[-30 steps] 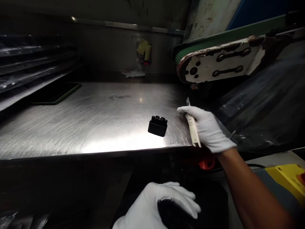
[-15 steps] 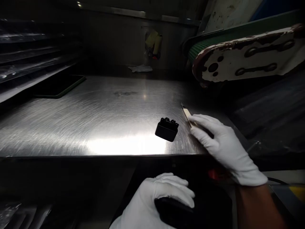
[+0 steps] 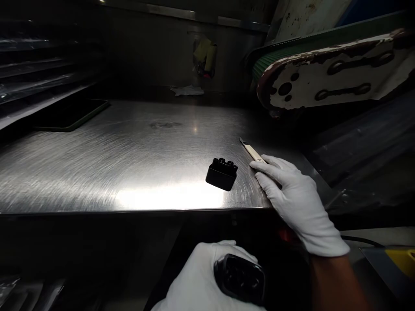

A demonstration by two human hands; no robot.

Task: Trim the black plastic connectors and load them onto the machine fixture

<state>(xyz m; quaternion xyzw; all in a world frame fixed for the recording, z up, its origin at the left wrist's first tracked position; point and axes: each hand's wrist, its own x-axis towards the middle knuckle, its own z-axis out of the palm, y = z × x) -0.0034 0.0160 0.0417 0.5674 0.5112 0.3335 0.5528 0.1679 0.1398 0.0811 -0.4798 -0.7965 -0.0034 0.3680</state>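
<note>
- Gloves, white, cover both hands.
- Left hand [image 3: 201,285] sits low, below the surface's front edge, its grip closed around a black plastic part [image 3: 240,278] whose open face shows upward.
- Right hand [image 3: 292,198] rests on the steel surface [image 3: 113,164], fingers flat and loosely spread over the pale handle of a small knife [image 3: 250,150]; the blade tip pokes out beyond the fingertips.
- Second black connector piece [image 3: 222,173] lies on the surface just left of the right hand, not touching it.
- Worn conveyor end [image 3: 324,73] overhangs the far right.
</note>
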